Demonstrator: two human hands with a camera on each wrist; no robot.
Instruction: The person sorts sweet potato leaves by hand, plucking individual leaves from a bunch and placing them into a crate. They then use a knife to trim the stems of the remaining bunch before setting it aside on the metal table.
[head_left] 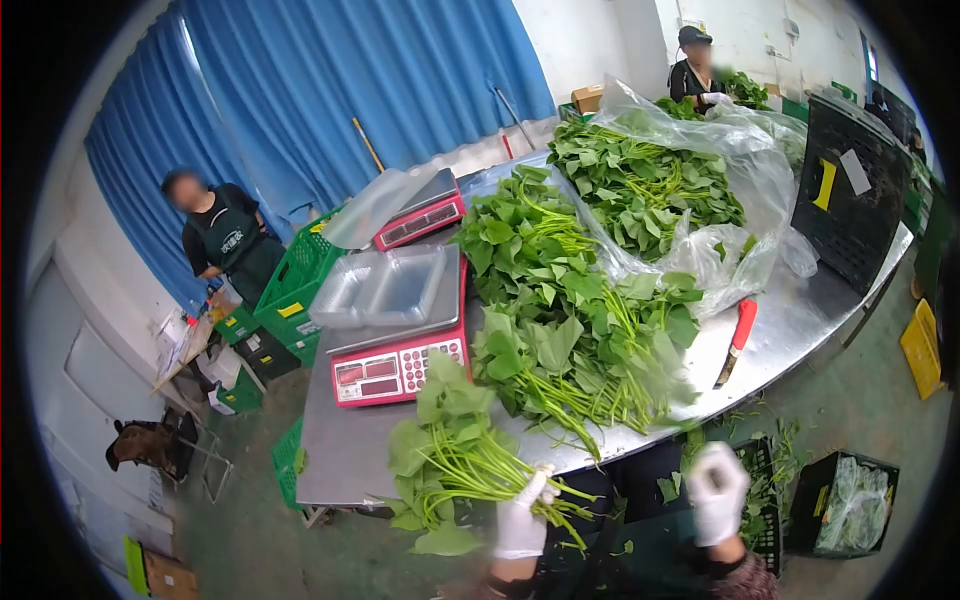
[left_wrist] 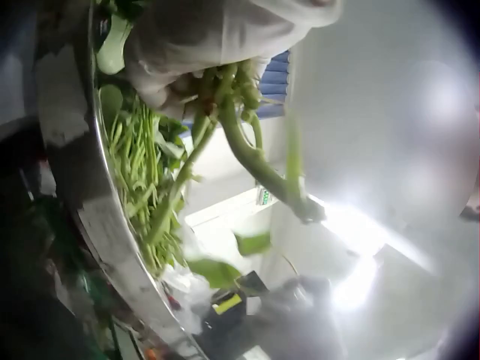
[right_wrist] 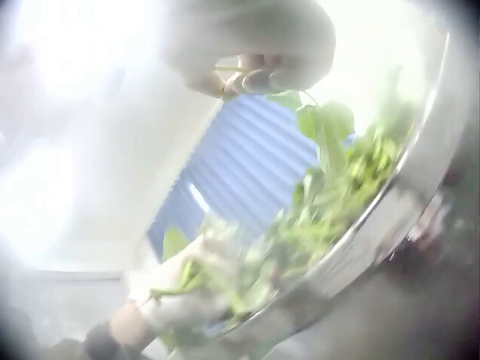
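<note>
My gloved left hand [head_left: 522, 522] grips a bunch of leafy green stems [head_left: 465, 455] by its lower stalks, at the table's front edge. Its leaves fan out to the left, and the cut ends stick out past the fingers to the right. Close up in the left wrist view, thick stalks [left_wrist: 251, 157] come out under the glove. My gloved right hand [head_left: 718, 492], blurred, is apart from the bunch on the right, fingers curled. In the right wrist view its fingertips pinch a thin stem, with a green leaf [right_wrist: 330, 135] hanging below.
A large heap of greens [head_left: 570, 350] covers the metal table [head_left: 390, 455]. Beside it stand a red scale [head_left: 400, 370] with clear plastic trays [head_left: 385, 285] and a red-handled knife [head_left: 740, 335]. Crates [head_left: 845, 505] stand on the floor at right. Two people [head_left: 225, 235] are farther back.
</note>
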